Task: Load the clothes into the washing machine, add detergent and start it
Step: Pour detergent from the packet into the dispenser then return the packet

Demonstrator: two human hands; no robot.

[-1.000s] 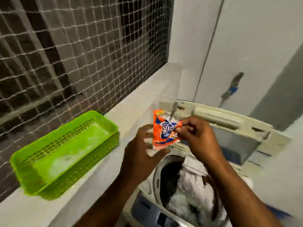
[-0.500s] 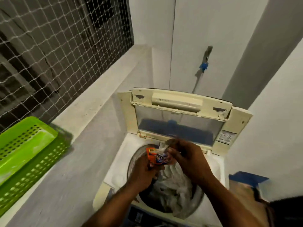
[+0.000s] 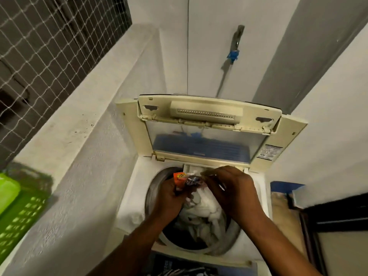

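**A:** Where is the detergent sachet [image 3: 179, 179] seen?

**B:** It is held over the open drum [image 3: 152, 189] of the washing machine [image 3: 134, 198], near the drum's back edge and just below the raised lid [image 3: 207, 113].

**A:** By which hand is it gripped?

**B:** It is gripped by the left hand [image 3: 171, 199]. The fingers are curled round its lower part, and the orange top end is left showing above them.

**A:** And the right hand [image 3: 233, 193]?

**B:** It is held just beside the sachet, with the fingers bent toward the sachet's upper end. That spot is blurred, so it cannot be told whether anything is pinched there.

**A:** What is seen in the drum?

**B:** White clothes [image 3: 205, 207] are heaped inside, below both hands.

**A:** What else is shown?

**B:** A green basket [image 3: 14, 208] is set on the ledge [image 3: 65, 124] at the far left, well apart from the machine and beneath a netted window [image 3: 49, 40]. A tap [image 3: 236, 40] with a blue fitting is fixed to the wall [image 3: 209, 46] behind the lid.
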